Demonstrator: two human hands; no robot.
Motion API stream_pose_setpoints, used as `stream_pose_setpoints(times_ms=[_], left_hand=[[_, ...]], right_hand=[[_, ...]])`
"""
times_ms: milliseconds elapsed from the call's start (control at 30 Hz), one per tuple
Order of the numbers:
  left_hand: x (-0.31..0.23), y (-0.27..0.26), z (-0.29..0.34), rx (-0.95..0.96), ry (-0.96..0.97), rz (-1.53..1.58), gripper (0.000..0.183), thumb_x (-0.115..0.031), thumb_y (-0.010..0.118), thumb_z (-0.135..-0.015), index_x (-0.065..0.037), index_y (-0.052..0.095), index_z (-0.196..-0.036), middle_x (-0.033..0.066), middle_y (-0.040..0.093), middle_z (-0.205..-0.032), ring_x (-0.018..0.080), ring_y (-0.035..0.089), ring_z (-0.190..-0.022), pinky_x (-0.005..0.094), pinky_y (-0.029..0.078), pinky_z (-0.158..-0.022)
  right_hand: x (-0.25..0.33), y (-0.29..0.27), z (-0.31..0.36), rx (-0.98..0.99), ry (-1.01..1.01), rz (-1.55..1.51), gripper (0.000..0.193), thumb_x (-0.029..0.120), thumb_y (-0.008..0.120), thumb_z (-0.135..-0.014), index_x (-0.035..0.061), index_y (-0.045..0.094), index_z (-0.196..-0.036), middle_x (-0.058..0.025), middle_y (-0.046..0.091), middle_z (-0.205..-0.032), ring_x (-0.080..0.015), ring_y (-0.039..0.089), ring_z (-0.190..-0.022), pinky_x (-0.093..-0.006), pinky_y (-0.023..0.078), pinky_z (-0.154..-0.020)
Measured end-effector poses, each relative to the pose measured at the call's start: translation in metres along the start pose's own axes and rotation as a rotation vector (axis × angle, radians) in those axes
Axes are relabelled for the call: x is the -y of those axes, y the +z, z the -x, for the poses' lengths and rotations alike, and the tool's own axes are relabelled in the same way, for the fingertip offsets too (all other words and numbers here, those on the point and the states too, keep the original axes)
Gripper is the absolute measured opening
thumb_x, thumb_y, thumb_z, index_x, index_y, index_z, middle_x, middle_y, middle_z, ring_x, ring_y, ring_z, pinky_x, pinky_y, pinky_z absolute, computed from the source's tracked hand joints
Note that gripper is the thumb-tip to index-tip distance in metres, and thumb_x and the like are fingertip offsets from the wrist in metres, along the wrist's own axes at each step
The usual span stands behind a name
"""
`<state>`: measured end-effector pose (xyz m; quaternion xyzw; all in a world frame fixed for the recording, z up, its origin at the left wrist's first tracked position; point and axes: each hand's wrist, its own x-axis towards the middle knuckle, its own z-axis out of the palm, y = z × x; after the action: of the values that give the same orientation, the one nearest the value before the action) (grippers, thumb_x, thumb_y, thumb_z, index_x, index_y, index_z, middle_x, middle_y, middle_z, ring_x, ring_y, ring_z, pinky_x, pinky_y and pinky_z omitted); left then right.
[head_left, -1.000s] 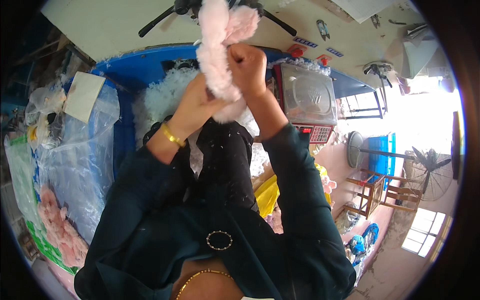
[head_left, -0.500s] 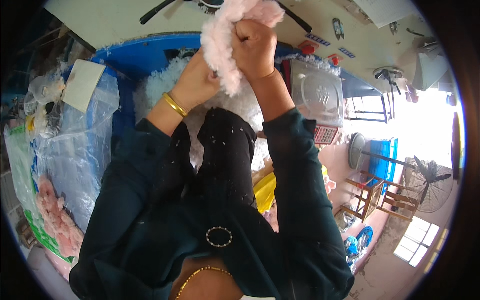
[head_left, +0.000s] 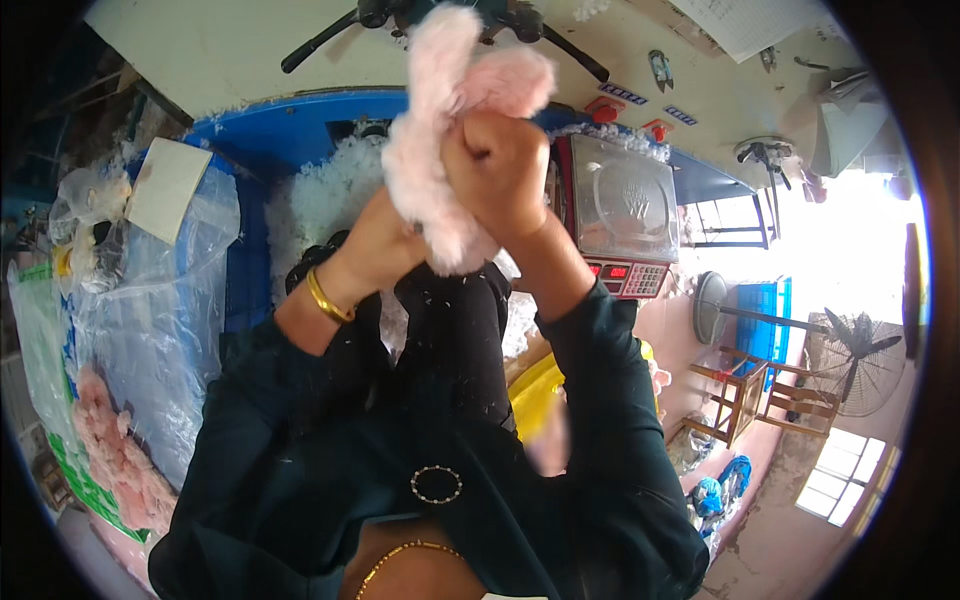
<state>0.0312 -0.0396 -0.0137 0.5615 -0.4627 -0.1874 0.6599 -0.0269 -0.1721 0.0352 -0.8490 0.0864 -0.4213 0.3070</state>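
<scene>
A fluffy pale-pink plush piece [head_left: 418, 150] with two long ear-like lobes is held upright between my hands, above my lap. My right hand [head_left: 497, 172] is closed in a fist around its right side, below the lobes. Lower on the left, my left hand [head_left: 378, 250], with a gold bangle at the wrist, grips the plush near its lower end; the plush hides its fingertips. Behind the plush, loose white stuffing fibre [head_left: 335, 175] fills a blue trough [head_left: 255, 130] under the table edge.
On the pale table [head_left: 215, 50] are a dark machine with two black handles [head_left: 575, 52] and small snips [head_left: 660, 70]. A weighing scale [head_left: 625, 200] stands right of my right forearm. Plastic bags [head_left: 150, 290] and pink plush pieces [head_left: 120, 450] lie at left; a fan [head_left: 855, 355] is far right.
Both hands have drawn the plush down from the table edge toward my lap. Its two lobes now stand up, and the machine behind and the scale's panel show more.
</scene>
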Motion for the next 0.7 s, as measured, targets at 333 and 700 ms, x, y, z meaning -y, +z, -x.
stream_pose_setpoints(times_ms=[333,700], left_hand=[[-0.014,-0.025,0.013,0.23,-0.386,0.491,0.067,-0.008,0.074,-0.076,-0.002,0.041,-0.134,0.0069,0.051,-0.128,0.0161,0.046,-0.121,0.0336,0.035,-0.104],[-0.021,0.008,0.006,0.182,-0.564,0.997,0.04,-0.032,0.052,-0.096,-0.004,0.048,-0.123,0.0066,0.06,-0.103,0.016,0.063,-0.081,0.0267,0.054,-0.06]], right_hand=[[0.004,0.003,0.004,0.021,0.19,-0.049,0.03,0.008,0.067,-0.068,-0.0002,0.045,-0.05,-0.0164,0.04,-0.048,-0.0205,0.036,-0.038,-0.0336,0.033,-0.04],[-0.029,-0.029,0.007,0.457,0.726,-0.828,0.022,0.006,0.063,-0.083,0.0027,0.06,-0.062,0.0067,0.052,-0.057,-0.0007,0.044,-0.054,-0.0207,0.033,-0.045]])
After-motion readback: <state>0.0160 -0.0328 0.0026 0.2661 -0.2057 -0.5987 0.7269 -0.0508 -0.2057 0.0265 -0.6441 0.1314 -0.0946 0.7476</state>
